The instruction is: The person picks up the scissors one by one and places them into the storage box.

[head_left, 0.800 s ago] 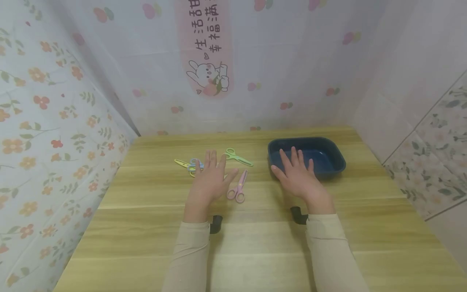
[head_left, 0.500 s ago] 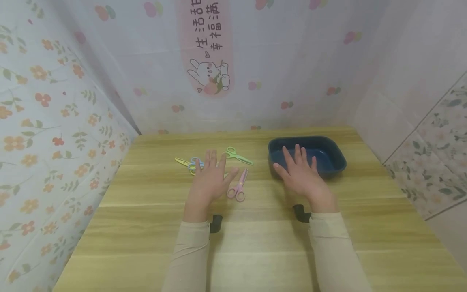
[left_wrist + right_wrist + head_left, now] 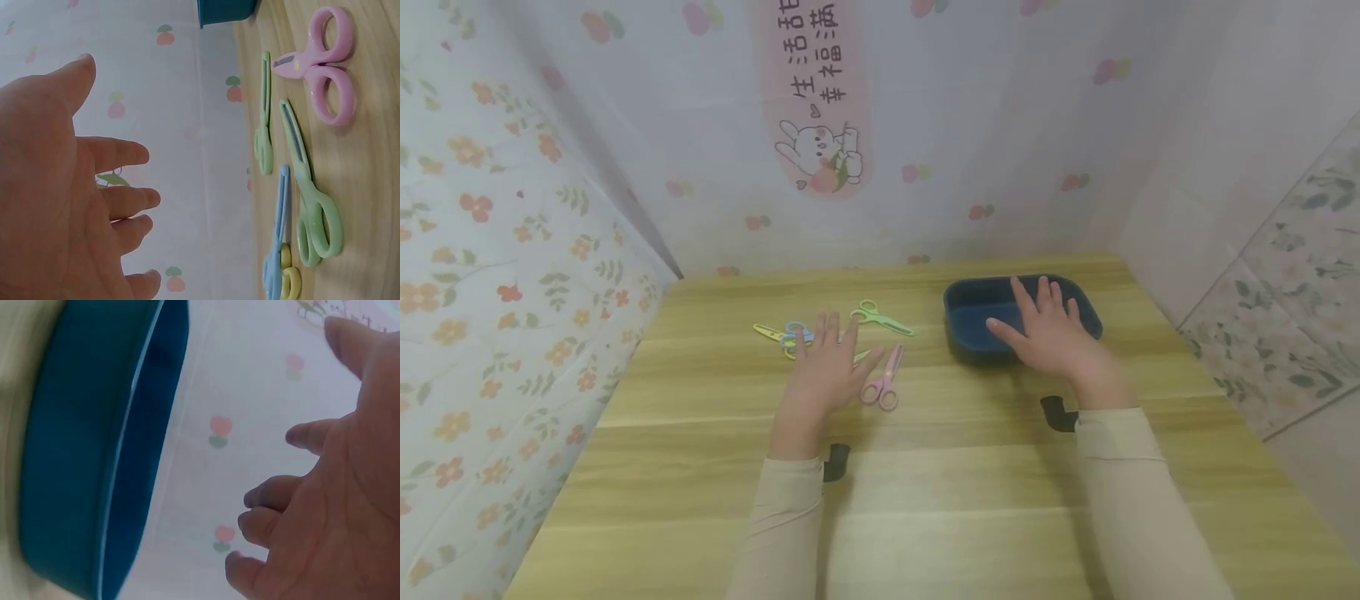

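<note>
My left hand (image 3: 823,375) hovers over the scissors with its fingers spread and nothing held. Pink scissors (image 3: 334,65) lie right of its thumb in the head view. Two green pairs are near it: light green scissors (image 3: 880,318) farther back, and green scissors (image 3: 309,194) mostly hidden under the hand in the head view. Blue scissors (image 3: 278,237) overlap yellow scissors (image 3: 767,332) at the left. My right hand (image 3: 1052,337), fingers also spread, is over the near right part of a dark blue basin (image 3: 981,346). The right wrist view shows that palm apart from the basin's rim.
All this is on a wood-grain table (image 3: 925,517). A printed curtain (image 3: 970,125) hangs behind its back edge, and a flowered sheet (image 3: 535,292) hangs along the left. Black wrist mounts (image 3: 1058,414) stick out from the sleeves.
My right hand has moved right and forward, from the basin's near left side to over its right part. The left hand stays about where it was. The head view has shifted slightly.
</note>
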The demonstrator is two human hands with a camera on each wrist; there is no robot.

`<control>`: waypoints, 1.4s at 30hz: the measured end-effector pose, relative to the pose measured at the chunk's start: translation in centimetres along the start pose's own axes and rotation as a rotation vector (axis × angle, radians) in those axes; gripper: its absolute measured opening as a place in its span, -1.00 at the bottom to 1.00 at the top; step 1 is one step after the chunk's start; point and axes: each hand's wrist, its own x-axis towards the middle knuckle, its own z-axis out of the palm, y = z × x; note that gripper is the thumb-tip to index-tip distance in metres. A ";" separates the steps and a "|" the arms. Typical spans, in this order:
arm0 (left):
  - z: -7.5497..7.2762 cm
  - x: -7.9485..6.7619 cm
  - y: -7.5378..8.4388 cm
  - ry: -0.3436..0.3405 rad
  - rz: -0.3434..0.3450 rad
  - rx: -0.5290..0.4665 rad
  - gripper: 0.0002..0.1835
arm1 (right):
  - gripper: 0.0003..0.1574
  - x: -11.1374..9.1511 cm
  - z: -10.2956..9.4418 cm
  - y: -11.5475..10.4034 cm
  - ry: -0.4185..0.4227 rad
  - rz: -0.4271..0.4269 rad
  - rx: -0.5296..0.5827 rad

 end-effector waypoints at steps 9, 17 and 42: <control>0.4 -0.9 -1.8 -0.011 -0.014 -0.026 -0.07 | 0.40 0.2 -3.0 3.7 0.032 -0.023 -0.054; 0.0 -1.2 -2.9 -0.012 -0.034 -0.011 -0.09 | 0.51 1.3 -4.6 8.2 0.057 -0.027 -0.063; 0.1 -1.4 -3.7 -0.025 -0.043 -0.022 -0.10 | 0.55 3.7 -0.5 15.8 -0.076 0.027 0.075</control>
